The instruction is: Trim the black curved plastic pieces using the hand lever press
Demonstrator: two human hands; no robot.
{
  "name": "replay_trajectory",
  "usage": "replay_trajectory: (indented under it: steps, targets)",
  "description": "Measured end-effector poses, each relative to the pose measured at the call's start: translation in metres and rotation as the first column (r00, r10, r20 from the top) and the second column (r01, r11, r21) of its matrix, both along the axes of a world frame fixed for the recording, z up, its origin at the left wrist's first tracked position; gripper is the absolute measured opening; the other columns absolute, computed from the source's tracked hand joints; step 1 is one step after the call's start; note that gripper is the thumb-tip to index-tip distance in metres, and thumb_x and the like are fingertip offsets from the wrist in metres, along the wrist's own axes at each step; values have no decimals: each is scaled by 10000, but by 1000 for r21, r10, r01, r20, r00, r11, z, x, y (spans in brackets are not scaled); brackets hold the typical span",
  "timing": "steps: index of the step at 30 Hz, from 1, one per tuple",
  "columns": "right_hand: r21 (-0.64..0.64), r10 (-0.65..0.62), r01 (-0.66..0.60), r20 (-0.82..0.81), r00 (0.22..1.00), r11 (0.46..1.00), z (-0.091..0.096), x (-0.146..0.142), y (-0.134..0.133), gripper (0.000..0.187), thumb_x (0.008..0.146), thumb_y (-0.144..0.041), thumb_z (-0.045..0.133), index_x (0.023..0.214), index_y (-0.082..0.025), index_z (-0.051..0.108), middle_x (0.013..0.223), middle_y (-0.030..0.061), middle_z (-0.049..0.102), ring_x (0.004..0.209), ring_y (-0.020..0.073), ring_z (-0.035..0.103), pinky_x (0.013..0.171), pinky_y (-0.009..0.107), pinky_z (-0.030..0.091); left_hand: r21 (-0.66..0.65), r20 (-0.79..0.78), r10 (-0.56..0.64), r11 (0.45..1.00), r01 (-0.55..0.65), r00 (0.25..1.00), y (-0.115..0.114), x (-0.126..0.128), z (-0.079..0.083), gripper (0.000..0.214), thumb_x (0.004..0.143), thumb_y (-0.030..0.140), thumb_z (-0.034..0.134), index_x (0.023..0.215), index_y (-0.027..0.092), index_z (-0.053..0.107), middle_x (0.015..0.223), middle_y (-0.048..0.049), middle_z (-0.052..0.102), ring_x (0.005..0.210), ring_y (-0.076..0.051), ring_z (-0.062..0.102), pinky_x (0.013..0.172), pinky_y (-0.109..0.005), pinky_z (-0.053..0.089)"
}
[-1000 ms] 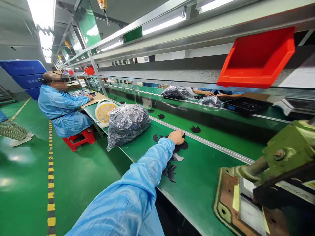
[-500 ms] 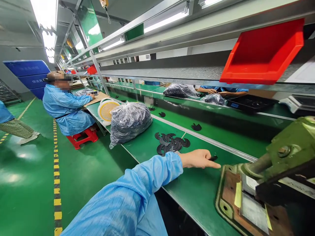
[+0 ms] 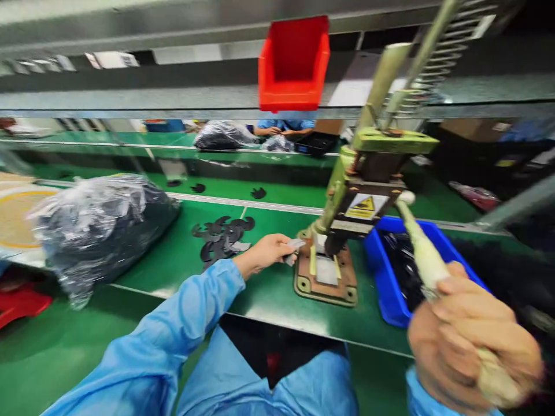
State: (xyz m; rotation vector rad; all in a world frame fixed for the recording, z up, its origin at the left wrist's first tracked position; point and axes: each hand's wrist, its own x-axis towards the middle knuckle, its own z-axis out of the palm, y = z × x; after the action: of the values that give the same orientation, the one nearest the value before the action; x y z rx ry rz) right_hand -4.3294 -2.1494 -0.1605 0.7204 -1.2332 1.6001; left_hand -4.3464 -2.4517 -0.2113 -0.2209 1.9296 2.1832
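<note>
My left hand (image 3: 271, 252) pinches a flat grey curved piece (image 3: 295, 244) beside the base of a green hand press (image 3: 326, 271). Its fingers are closed on one end of the piece, which points toward the press. Wrapped around the press's pale lever handle (image 3: 418, 248) is my right hand (image 3: 477, 335), blurred, at the lower right. Behind my left hand lies a pile of black crescent-shaped pieces (image 3: 221, 236) on the green bench. A metal plate (image 3: 326, 271) sits on the press base, under the press head.
A blue bin (image 3: 392, 306) with dark parts stands right of the press. At left sits a clear bag of dark pieces (image 3: 108, 231). A red bin (image 3: 295, 63) hangs from the shelf above. Opposite, a person's hands (image 3: 281, 132) work near a black tray (image 3: 318, 143).
The view has swung right, bringing the whole press, the blue bin and my right hand on the lever into sight. My left hand now holds a grey piece near the press base.
</note>
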Motion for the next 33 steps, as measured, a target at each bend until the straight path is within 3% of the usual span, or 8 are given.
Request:
replay_trajectory:
  steps: [2, 7, 12, 17, 21, 26, 33]
  targets:
    - [103, -45, 47, -24, 999, 994, 2, 7, 15, 335, 761, -403, 861, 616, -254, 597, 661, -14, 592, 815, 230, 668, 1105, 642, 542, -42, 11, -25, 999, 26, 1000, 6, -2, -4, 403, 876, 453, 868, 924, 167, 588, 762, -18, 755, 662, -117, 730, 638, -207, 565]
    - [206, -35, 31, 17, 999, 978, 7, 12, 13, 255, 837, -374, 780, 691, -259, 606, 716, -8, 576, 896, 235, 676, 1174, 651, 503, -190, 21, -92, 977, 94, 996, 29, -10, -4, 416, 988, 551, 725, 933, 209, 493, 574, 59, 648, 449, -98, 636, 452, -159, 458]
    - [231, -21, 14, 26, 999, 973, 6, 16, 14, 285, 880, -361, 766, 696, -244, 583, 735, -11, 573, 932, 221, 665, 1190, 663, 483, -159, 51, -190, 968, 196, 980, 45, -32, -6, 338, 1006, 426, 744, 953, 195, 503, 595, 32, 669, 511, -110, 675, 526, -189, 536]
    - [274, -19, 17, 2, 1000, 962, 4, 14, 18, 289, 893, -383, 748, 707, -251, 571, 749, -17, 576, 936, 220, 666, 1183, 654, 501, -228, 35, -244, 942, 245, 969, 53, -48, -13, 290, 973, 331, 786, 971, 192, 531, 626, 51, 635, 490, -92, 631, 499, -182, 504]
    - [252, -28, 28, -3, 1000, 967, 4, 14, 15, 308, 894, -395, 738, 694, -251, 553, 746, -30, 557, 920, 206, 657, 1191, 641, 505, -300, 75, -284, 908, 293, 956, 56, -53, -4, 239, 942, 279, 798, 983, 190, 580, 666, 54, 624, 460, -74, 580, 456, -172, 460]
    - [222, -39, 31, 29, 999, 974, 4, 15, 10, 328, 900, -414, 739, 686, -258, 544, 735, -32, 541, 918, 202, 655, 1193, 641, 500, -301, 281, -276, 884, 358, 919, 59, -62, 10, 227, 896, 274, 822, 993, 214, 626, 570, 65, 593, 438, -89, 559, 454, -170, 450]
    - [257, -34, 31, 10, 999, 966, 6, 16, 16, 297, 904, -379, 733, 699, -253, 559, 741, -22, 562, 915, 201, 659, 1166, 623, 523, -312, 406, -235, 873, 376, 883, 70, -64, 14, 170, 933, 241, 771, 1045, 205, 649, 547, 31, 608, 441, -119, 574, 496, -212, 507]
